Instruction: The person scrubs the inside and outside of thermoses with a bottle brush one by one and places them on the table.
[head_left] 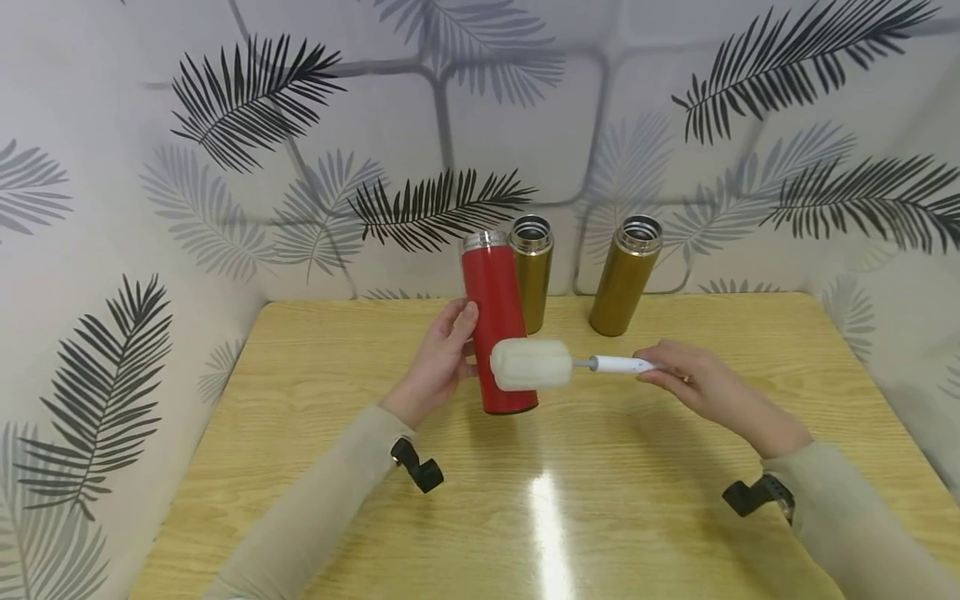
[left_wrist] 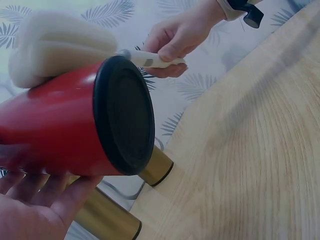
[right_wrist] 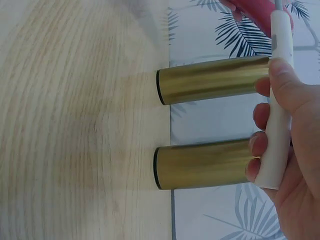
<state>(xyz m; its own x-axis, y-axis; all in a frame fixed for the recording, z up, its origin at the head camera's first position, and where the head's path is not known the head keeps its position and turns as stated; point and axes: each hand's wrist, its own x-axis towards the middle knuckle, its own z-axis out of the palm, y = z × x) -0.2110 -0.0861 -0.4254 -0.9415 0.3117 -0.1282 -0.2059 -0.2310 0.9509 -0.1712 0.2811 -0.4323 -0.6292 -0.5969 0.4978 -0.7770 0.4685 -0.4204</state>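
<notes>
A red thermos bottle (head_left: 497, 308) without a lid is held off the table, slightly tilted, by my left hand (head_left: 442, 354), which grips its left side. Its black base (left_wrist: 127, 115) faces the left wrist camera. In my right hand (head_left: 693, 379) is a bottle brush with a white handle (right_wrist: 280, 110), fingers and thumb wrapped around it. The brush's pale sponge head (head_left: 531, 364) points left and lies across the front of the red bottle's lower part. In the left wrist view the sponge appears against the bottle's side; whether they touch, I cannot tell.
Two lidless gold thermos bottles stand near the table's back edge: one gold bottle (head_left: 534, 283) partly behind the red one, another gold bottle (head_left: 627, 279) to its right. Behind the wooden table (head_left: 315, 358) hangs a leaf-patterned backdrop (head_left: 247, 200).
</notes>
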